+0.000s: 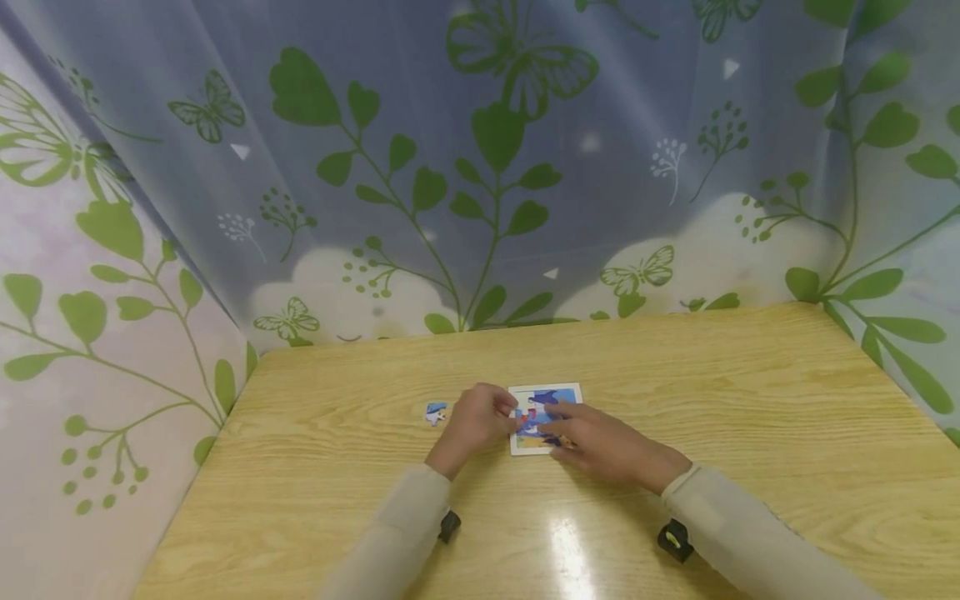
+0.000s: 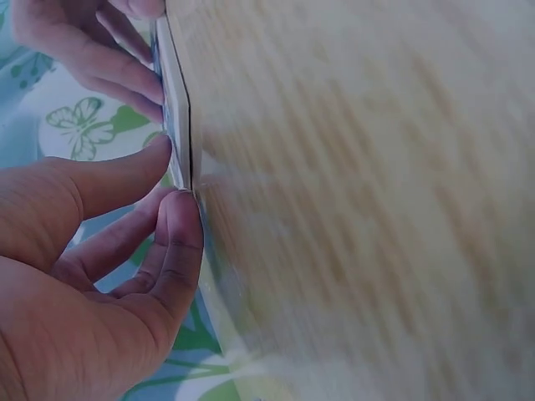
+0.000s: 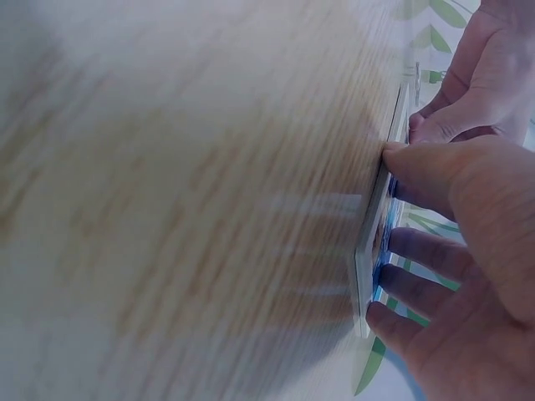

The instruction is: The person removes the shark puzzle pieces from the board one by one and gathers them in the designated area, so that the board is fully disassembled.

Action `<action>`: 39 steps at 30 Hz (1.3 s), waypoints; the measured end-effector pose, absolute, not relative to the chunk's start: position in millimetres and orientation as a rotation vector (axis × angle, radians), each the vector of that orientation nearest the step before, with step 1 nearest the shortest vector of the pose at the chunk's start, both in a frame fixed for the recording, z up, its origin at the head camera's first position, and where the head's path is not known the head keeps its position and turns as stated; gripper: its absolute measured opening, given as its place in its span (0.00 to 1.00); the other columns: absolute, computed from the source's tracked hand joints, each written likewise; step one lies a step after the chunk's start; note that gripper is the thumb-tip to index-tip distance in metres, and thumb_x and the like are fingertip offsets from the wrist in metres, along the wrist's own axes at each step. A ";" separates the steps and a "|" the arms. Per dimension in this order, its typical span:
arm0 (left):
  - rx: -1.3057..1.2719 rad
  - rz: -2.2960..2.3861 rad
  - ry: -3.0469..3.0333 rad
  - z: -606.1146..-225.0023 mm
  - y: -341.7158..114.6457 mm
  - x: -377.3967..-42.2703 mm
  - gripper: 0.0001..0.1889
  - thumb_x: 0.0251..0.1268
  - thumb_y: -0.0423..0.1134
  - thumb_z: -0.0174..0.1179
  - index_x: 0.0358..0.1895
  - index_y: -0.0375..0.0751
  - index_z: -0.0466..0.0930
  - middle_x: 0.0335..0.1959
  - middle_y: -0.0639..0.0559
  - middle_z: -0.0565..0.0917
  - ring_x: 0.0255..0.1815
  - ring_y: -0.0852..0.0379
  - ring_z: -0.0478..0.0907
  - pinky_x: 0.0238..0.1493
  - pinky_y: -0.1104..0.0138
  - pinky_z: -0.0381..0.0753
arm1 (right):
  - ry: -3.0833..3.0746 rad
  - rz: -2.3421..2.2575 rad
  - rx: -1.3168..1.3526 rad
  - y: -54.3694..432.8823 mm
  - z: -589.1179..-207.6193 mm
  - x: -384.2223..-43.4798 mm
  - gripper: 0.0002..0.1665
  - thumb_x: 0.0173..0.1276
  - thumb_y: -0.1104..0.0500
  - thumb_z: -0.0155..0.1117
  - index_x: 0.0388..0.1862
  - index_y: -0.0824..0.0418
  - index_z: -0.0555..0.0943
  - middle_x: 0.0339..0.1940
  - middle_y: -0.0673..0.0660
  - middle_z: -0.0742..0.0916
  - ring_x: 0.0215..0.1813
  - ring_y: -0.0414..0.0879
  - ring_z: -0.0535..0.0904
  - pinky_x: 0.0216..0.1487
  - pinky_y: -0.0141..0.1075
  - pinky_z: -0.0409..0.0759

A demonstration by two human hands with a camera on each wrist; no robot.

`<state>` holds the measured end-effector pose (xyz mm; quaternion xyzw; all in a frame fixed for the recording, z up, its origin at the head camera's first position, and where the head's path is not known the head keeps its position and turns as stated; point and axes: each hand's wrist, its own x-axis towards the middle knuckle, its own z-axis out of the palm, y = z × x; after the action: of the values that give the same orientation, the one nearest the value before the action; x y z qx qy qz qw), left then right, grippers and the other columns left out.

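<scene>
A small square jigsaw puzzle [image 1: 555,392] in a white frame lies on the table, its picture blue with dark fish-like shapes. At its left edge my left hand [image 1: 476,421] grips the frame with curled fingers. In the left wrist view, the thumb [image 2: 125,180] lies over the puzzle and the fingertips meet its corner. My right hand [image 1: 603,442] rests on the puzzle from the right, fingers spread and fairly straight, hiding part of the picture. Its thumb [image 3: 418,159] touches the near edge in the right wrist view. Left of my left hand lies one loose puzzle piece [image 1: 437,412].
The wooden table [image 1: 315,500] extends around both hands. Behind it hangs a blue curtain [image 1: 420,192] with green leaves and butterflies, reaching down to the table's back edge. Black wrist devices [image 1: 675,540] hang under both sleeves.
</scene>
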<state>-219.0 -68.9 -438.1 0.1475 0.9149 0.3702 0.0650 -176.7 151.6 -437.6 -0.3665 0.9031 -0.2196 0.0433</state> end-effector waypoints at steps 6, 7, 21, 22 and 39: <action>0.416 1.089 2.755 -440.6 -65.2 -220.4 0.10 0.57 0.33 0.75 0.41 0.34 0.88 0.32 0.50 0.83 0.34 0.58 0.77 0.39 0.64 0.81 | 2.760 -0.664 -1.123 151.6 -437.9 -176.8 0.21 0.74 0.60 0.64 0.62 0.67 0.81 0.68 0.71 0.76 0.72 0.69 0.68 0.67 0.59 0.71; 0.417 1.090 2.753 -440.7 -64.9 -220.6 0.10 0.57 0.34 0.75 0.41 0.34 0.88 0.32 0.50 0.83 0.34 0.58 0.77 0.39 0.64 0.81 | 2.760 -0.664 -1.124 151.7 -438.1 -176.9 0.21 0.74 0.60 0.64 0.62 0.67 0.81 0.68 0.71 0.76 0.72 0.69 0.68 0.66 0.59 0.71; 0.379 1.118 2.738 -439.1 -63.4 -220.3 0.10 0.56 0.32 0.74 0.40 0.35 0.88 0.34 0.49 0.85 0.35 0.57 0.79 0.42 0.62 0.82 | 2.759 -0.662 -1.125 152.6 -441.8 -179.4 0.20 0.74 0.60 0.64 0.62 0.67 0.81 0.68 0.70 0.77 0.72 0.68 0.68 0.67 0.58 0.71; 0.377 1.119 2.741 -439.2 -63.3 -220.2 0.10 0.56 0.32 0.74 0.40 0.35 0.88 0.34 0.49 0.85 0.35 0.57 0.79 0.42 0.62 0.82 | 2.757 -0.665 -1.123 152.6 -441.7 -179.4 0.20 0.74 0.60 0.64 0.62 0.67 0.81 0.68 0.70 0.77 0.72 0.68 0.68 0.67 0.58 0.71; 0.373 1.192 2.757 -438.9 -60.8 -218.0 0.09 0.53 0.28 0.74 0.38 0.34 0.87 0.31 0.49 0.85 0.32 0.57 0.80 0.37 0.65 0.82 | 2.755 -0.660 -1.102 152.9 -440.2 -178.3 0.20 0.75 0.60 0.63 0.62 0.67 0.81 0.69 0.71 0.76 0.73 0.69 0.66 0.67 0.59 0.70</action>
<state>-218.0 -60.8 -438.9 0.1232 0.9094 0.3931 0.0576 -178.3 152.9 -440.2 -0.3621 0.9051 -0.2170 0.0510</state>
